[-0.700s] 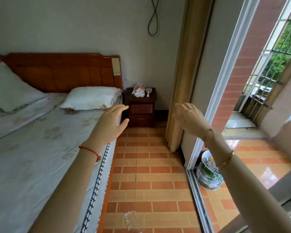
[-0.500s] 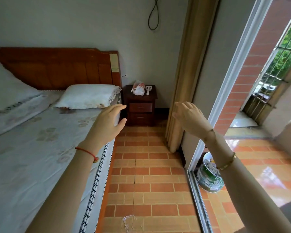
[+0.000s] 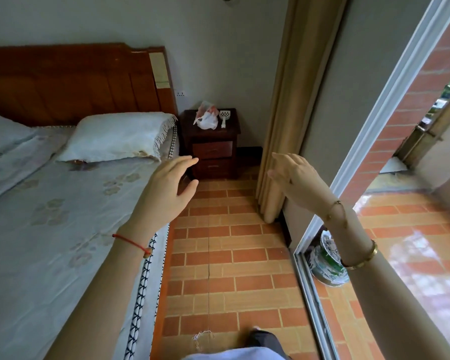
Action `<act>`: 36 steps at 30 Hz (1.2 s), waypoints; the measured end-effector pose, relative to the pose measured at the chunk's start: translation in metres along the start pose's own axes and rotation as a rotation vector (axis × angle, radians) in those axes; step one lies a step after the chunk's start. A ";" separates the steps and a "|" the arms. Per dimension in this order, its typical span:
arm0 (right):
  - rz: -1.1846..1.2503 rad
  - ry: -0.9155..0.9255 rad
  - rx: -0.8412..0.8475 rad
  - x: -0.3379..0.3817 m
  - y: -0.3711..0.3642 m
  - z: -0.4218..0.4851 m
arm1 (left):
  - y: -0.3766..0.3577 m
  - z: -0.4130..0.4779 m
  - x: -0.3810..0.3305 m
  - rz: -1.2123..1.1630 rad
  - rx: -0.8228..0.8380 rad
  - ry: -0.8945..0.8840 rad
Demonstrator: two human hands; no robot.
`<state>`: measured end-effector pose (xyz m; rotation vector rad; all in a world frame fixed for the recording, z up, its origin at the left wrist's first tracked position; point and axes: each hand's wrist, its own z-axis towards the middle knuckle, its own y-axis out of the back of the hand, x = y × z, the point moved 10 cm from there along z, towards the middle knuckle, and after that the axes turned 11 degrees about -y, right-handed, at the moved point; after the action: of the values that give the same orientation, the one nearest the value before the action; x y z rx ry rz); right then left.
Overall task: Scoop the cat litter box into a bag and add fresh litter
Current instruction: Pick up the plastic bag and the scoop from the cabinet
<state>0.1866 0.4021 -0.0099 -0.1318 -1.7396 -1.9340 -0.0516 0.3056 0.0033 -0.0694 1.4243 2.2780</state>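
A white litter scoop (image 3: 224, 117) lies on a dark wooden nightstand (image 3: 211, 146) at the far end of the tiled aisle, next to a knotted white plastic bag (image 3: 206, 118). A green and white bag of litter (image 3: 327, 261), its top open, stands on the floor just beyond the sliding door track, partly hidden by my right forearm. My left hand (image 3: 166, 194) is raised in front of me with relaxed fingers, holding nothing. My right hand (image 3: 296, 178) is also raised and empty, fingers loosely spread. No litter box is in view.
A bed (image 3: 50, 229) with pillows and a wooden headboard fills the left side. A beige curtain (image 3: 283, 126) hangs right of the nightstand. The sliding glass door frame (image 3: 369, 120) opens onto a tiled balcony. My foot (image 3: 260, 339) shows at the bottom.
The view has tilted down and moved forward along the aisle, so the nightstand appears closer. Both hands stay raised and empty, shifted slightly lower in the frame.
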 end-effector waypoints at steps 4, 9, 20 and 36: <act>0.007 -0.022 0.032 -0.022 -0.020 0.039 | -0.035 0.032 0.026 -0.017 0.026 0.046; -0.017 -0.014 0.045 -0.045 -0.036 0.106 | -0.079 0.088 0.054 -0.050 0.047 0.071; -0.075 0.074 0.140 -0.084 -0.056 0.267 | -0.138 0.218 0.114 -0.035 0.039 0.145; -0.015 0.125 0.247 -0.079 -0.151 0.471 | -0.201 0.323 0.274 -0.020 0.050 0.278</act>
<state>0.0594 0.8784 -0.0992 0.0888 -1.8811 -1.6817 -0.1561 0.7533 -0.0905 -0.3973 1.6074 2.2827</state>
